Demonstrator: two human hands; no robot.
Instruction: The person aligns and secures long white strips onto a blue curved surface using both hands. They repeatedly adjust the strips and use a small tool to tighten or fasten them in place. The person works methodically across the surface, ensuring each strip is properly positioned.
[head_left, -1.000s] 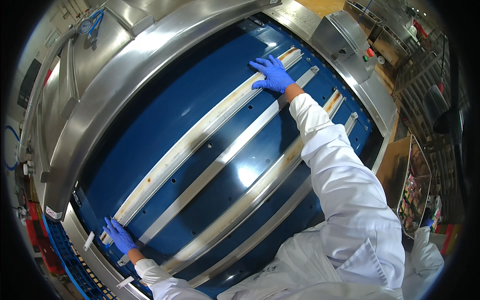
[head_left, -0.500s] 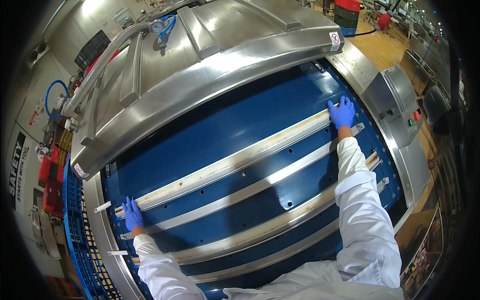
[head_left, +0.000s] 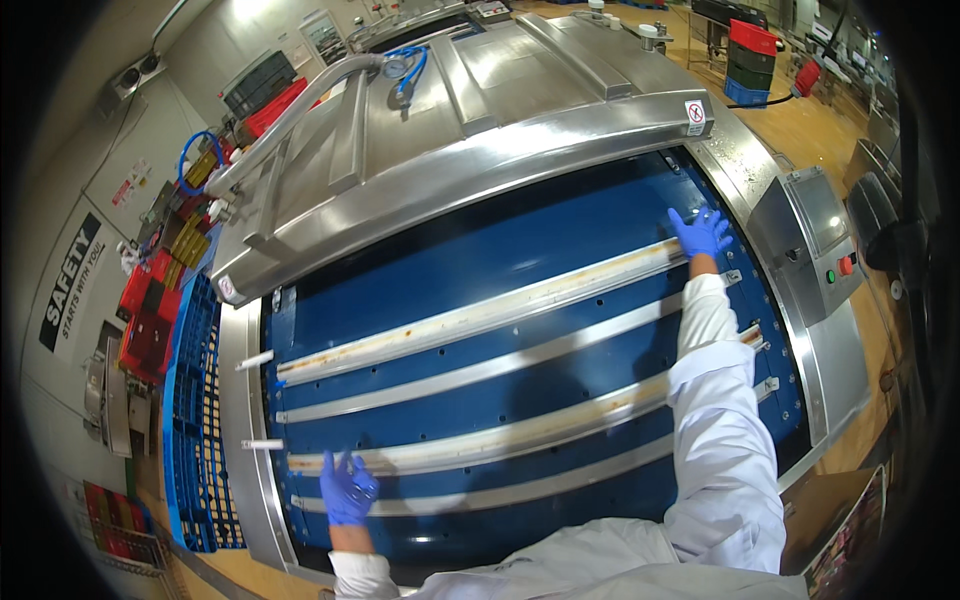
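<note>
A blue bed (head_left: 440, 270) of a large steel machine spreads out in front of me, crossed by long metal bars. My right hand (head_left: 702, 235), in a blue glove, is open with fingers spread at the right end of the far bar (head_left: 480, 316), which has rusty stains. Whether it touches the bar, I cannot tell. My left hand (head_left: 348, 488), gloved too, hovers with fingers apart by the left end of the near stained bar (head_left: 540, 427). Thin flat strips (head_left: 500, 366) lie alongside the bars. Neither hand holds anything.
Beyond the bed rises the domed steel lid (head_left: 420, 185) with a hose and gauge (head_left: 395, 67). A control box (head_left: 805, 245) with green and red buttons stands at the right. To the left are a blue plastic pallet (head_left: 195, 430) and red crates (head_left: 147, 340).
My left hand has left the far bar's left end and come nearer, to the near bar. My right hand has spread its fingers at the far bar's end. The view has shifted.
</note>
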